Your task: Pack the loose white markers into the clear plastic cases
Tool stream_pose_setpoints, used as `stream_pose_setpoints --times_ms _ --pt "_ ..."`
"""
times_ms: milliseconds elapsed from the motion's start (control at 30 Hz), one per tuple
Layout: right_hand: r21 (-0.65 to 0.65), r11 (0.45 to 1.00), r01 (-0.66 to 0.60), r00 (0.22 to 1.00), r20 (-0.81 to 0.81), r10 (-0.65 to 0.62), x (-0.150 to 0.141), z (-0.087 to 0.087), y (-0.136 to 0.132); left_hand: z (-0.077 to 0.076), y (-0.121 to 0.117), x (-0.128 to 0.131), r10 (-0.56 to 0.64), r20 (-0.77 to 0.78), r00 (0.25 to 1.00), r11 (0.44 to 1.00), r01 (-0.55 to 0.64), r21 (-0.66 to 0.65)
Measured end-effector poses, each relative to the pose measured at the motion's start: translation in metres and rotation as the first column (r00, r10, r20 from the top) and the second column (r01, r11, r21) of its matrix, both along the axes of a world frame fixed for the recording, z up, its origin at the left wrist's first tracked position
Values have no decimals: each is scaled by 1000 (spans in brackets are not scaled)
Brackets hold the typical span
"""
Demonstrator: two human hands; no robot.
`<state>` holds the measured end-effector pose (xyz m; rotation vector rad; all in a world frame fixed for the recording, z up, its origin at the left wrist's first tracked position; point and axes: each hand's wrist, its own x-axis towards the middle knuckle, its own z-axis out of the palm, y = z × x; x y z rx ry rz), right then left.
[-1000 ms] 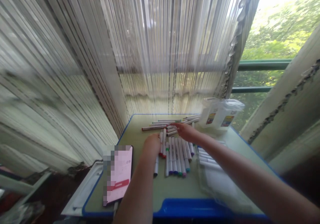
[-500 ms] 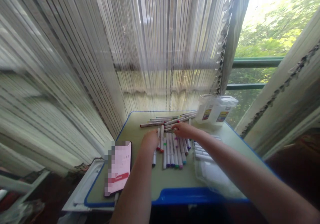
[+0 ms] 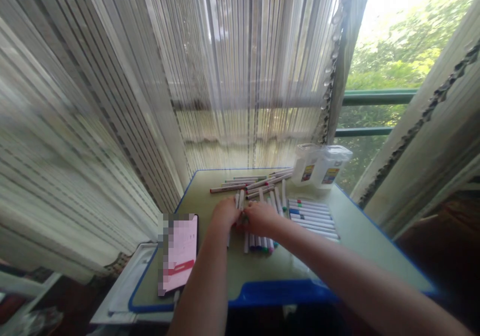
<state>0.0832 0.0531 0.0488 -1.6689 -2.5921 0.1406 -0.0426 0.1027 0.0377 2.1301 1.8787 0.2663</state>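
Note:
My left hand (image 3: 225, 212) is closed around the upright white barrels of a couple of markers (image 3: 241, 196) at the middle of the table. Right up against it, my right hand (image 3: 259, 218) has its fingers curled in at the lower part of these markers; what they pinch is hidden. Under and in front of my right hand lies a row of capped markers (image 3: 258, 243), their coloured ends toward me. More loose markers (image 3: 232, 188) lie crosswise beyond both hands.
A clear tray of markers (image 3: 311, 217) lies to the right, partly behind my right forearm. Two clear plastic containers (image 3: 327, 168) stand at the back right corner. A phone (image 3: 182, 256) lies at the left. The table (image 3: 375, 236) has a blue rim; a string curtain (image 3: 240, 76) hangs behind.
My right hand has moved left and nearer me, from the crosswise markers to beside my left hand. My left hand stays nearly in place with the markers.

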Motion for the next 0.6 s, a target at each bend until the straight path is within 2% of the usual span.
stream_pose_setpoints --times_ms 400,500,600 --pt "25 981 -195 979 62 193 3 -1 -36 -3 1 -4 31 -4 1000 999 -31 -8" --pt "44 979 -197 980 32 196 4 -2 -47 -3 3 -5 33 0 999 999 -33 -19" --pt "39 993 -113 993 -18 114 -2 -1 -62 -3 5 -6 44 4 999 999 -44 -30"
